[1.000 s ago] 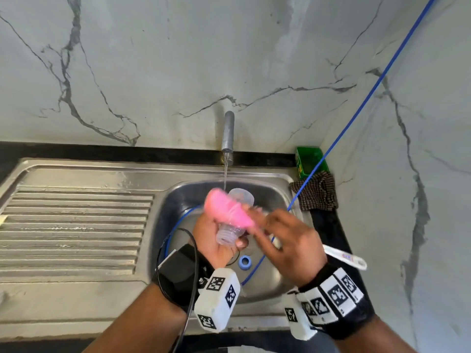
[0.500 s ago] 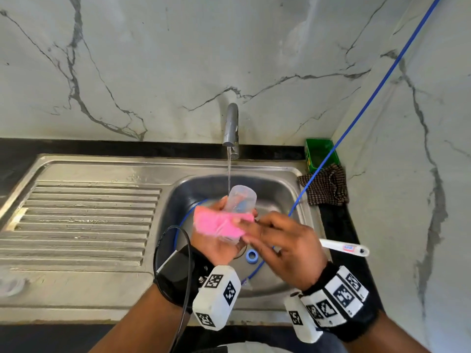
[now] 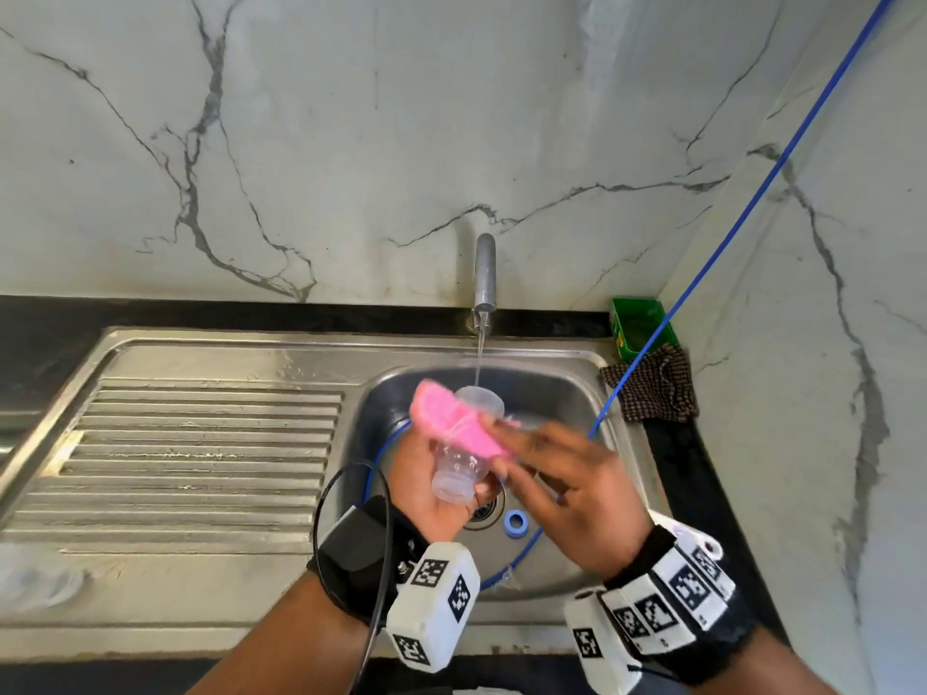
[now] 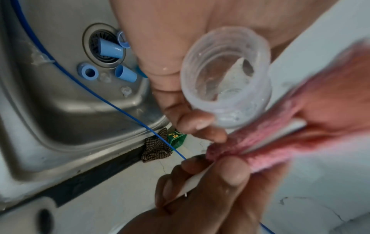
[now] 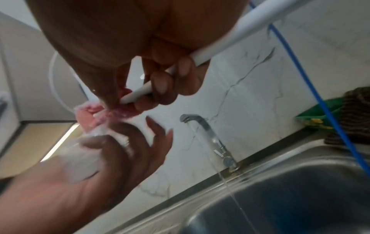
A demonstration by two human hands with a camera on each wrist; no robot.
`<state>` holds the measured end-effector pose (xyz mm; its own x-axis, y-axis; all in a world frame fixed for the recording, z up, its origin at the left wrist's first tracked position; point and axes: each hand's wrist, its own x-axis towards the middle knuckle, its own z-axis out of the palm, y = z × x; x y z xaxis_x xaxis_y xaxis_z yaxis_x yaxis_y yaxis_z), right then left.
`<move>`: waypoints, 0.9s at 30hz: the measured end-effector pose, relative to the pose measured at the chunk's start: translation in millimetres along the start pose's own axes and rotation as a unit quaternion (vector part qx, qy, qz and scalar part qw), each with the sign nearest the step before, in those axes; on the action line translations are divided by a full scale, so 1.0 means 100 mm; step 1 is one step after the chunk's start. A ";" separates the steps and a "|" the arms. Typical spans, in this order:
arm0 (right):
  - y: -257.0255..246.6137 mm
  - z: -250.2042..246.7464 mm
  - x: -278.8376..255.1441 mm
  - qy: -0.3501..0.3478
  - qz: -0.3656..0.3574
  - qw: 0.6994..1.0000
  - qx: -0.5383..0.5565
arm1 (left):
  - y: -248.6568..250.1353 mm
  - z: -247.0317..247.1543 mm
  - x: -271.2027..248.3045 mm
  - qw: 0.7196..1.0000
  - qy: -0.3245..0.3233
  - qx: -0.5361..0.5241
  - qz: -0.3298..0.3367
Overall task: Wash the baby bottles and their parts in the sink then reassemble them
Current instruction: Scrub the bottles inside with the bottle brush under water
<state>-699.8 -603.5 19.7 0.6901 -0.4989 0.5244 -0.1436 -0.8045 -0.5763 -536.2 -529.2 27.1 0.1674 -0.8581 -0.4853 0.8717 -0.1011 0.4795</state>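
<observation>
Bottle (image 3: 464, 464) in left hand (image 3: 431, 494); brush (image 3: 454, 418) in right hand (image 3: 577, 499)

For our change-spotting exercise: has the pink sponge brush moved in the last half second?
Yes. The pink sponge brush has swung up along the bottle, its far end now nearer the tap.

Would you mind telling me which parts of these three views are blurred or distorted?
Head view: right hand motion-blurred, counter lines bowed by the wide lens. Left wrist view: pink brush head smeared, bottle fairly sharp. Right wrist view: bottle and left hand blurred, tap clearer.
</observation>
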 end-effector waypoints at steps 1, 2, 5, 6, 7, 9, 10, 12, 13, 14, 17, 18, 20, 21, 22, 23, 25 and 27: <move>-0.02 0.00 0.00 -0.021 -0.011 1.000 -0.002 | -0.01 -0.03 0.00 1.000 -0.002 0.000 0.003; 0.00 -0.02 0.03 -0.015 -0.001 1.000 -0.016 | 0.01 -0.07 -0.01 1.000 -0.030 0.003 -0.003; 0.03 -0.09 0.19 0.067 0.074 0.991 -0.088 | 0.13 -0.14 -0.04 0.998 -0.048 0.018 -0.020; -0.02 -0.05 0.20 0.063 0.065 0.991 -0.094 | 0.14 -0.14 -0.06 0.999 -0.040 0.020 -0.017; -0.08 0.00 0.19 0.040 0.040 0.996 -0.074 | 0.16 -0.12 -0.09 0.999 -0.029 0.019 -0.015; -0.20 0.11 0.13 -0.026 -0.004 1.000 -0.001 | 0.19 -0.19 -0.08 1.000 0.002 0.013 0.000; -0.20 0.13 0.11 -0.040 -0.009 0.999 0.012 | 0.19 -0.23 -0.07 1.000 0.001 0.018 0.006; -0.17 0.13 0.12 0.003 0.036 0.999 -0.005 | 0.18 -0.25 -0.09 0.999 -0.023 0.044 -0.002; -0.16 0.13 0.14 0.038 0.066 0.997 -0.022 | 0.19 -0.24 -0.11 0.998 -0.023 0.050 -0.010; -0.17 0.15 0.13 0.057 0.083 0.994 -0.032 | 0.19 -0.24 -0.13 0.998 -0.018 0.054 -0.014; -0.31 0.20 0.04 -0.016 0.023 1.000 0.003 | 0.19 -0.20 -0.18 0.999 -0.034 0.029 -0.007; -0.32 0.19 0.02 -0.037 0.003 0.999 -0.001 | 0.20 -0.21 -0.18 0.999 -0.034 0.026 -0.001; -0.28 0.08 0.07 -0.004 0.031 0.999 -0.036 | 0.17 -0.20 -0.17 0.998 -0.052 0.039 -0.005; -0.26 0.04 0.10 0.032 0.057 0.997 -0.050 | 0.16 -0.18 -0.17 0.998 -0.058 0.038 -0.011; -0.27 0.03 0.12 0.053 0.066 0.995 -0.053 | 0.15 -0.19 -0.17 0.998 -0.049 0.031 -0.013; -0.29 0.04 0.11 0.043 0.051 0.997 -0.048 | 0.13 -0.17 -0.18 0.999 -0.037 0.017 -0.015; -0.36 0.09 0.05 -0.026 -0.012 0.999 -0.034 | 0.09 -0.19 -0.17 1.000 -0.005 -0.019 -0.016; -0.32 0.06 0.05 -0.044 -0.010 0.998 -0.047 | 0.05 -0.21 -0.15 1.000 -0.004 -0.018 -0.007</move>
<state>-687.8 -578.0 37.2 0.7527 -0.4546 0.4762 -0.1911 -0.8430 -0.5028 -524.3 -505.8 21.5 0.1516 -0.8610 -0.4855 0.8899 -0.0950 0.4462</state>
